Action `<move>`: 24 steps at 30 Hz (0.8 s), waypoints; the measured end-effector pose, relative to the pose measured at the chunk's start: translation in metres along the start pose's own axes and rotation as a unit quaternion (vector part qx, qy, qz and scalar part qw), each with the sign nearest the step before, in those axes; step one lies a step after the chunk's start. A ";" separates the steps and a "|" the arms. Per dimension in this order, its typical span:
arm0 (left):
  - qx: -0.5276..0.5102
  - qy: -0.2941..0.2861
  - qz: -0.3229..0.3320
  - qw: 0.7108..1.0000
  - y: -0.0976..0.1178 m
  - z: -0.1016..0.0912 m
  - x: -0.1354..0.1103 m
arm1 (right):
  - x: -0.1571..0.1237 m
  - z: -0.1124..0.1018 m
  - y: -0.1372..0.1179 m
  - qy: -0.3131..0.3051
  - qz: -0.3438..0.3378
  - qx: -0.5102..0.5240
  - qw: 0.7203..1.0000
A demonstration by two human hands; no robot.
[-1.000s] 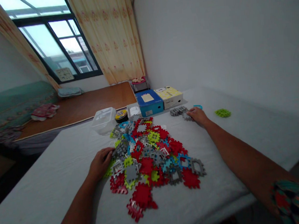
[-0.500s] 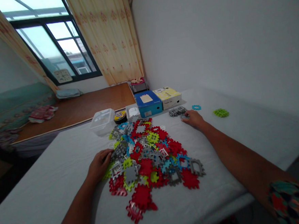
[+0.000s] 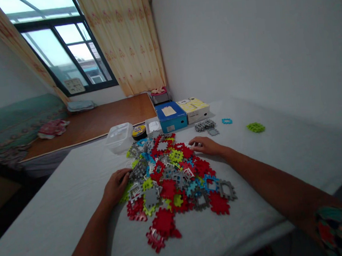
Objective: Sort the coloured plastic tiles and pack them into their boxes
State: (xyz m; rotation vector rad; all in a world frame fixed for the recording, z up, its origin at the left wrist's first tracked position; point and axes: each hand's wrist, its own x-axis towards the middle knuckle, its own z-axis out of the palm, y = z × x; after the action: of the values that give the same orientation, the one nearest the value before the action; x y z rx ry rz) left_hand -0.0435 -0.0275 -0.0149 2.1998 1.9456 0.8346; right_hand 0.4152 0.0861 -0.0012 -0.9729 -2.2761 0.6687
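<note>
A heap of red, grey, green and blue interlocking plastic tiles lies in the middle of a white-covered table. My left hand rests at the heap's left edge, fingers curled onto a grey tile. My right hand lies at the heap's far right edge, fingers stretched flat toward a white tile. Beyond it sits a small group of grey tiles, with a lone blue tile and a green tile further right.
At the table's far edge stand a blue box, a yellow-topped box, a clear plastic tub, a small white tub and a round tin. A white wall runs along the right side. A wooden platform and window lie beyond.
My right hand has drawn back from the grey tiles near the boxes to the heap's far right edge, leaving a grey tile there. The left hand has stayed at the heap's left side.
</note>
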 end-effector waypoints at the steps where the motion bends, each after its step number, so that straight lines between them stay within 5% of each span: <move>1: 0.001 0.000 -0.001 1.000 0.000 0.000 0.000 | 0.000 0.005 -0.005 -0.004 0.001 0.011 1.000; 11: 0.008 -0.001 -0.008 1.000 0.000 0.000 0.000 | 0.004 0.002 0.005 0.020 0.097 0.176 0.979; 17: 0.013 -0.004 -0.004 1.000 0.004 -0.002 0.000 | -0.002 -0.038 0.040 0.151 0.200 0.157 0.955; 24: 0.017 -0.010 0.002 1.000 0.005 -0.004 0.001 | -0.024 -0.071 0.080 0.285 0.291 0.243 0.880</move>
State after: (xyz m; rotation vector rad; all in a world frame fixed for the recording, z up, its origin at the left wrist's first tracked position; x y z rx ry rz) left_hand -0.0410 -0.0282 -0.0095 2.2225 1.9622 0.7809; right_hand 0.5144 0.1322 -0.0084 -1.3724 -1.2072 0.9781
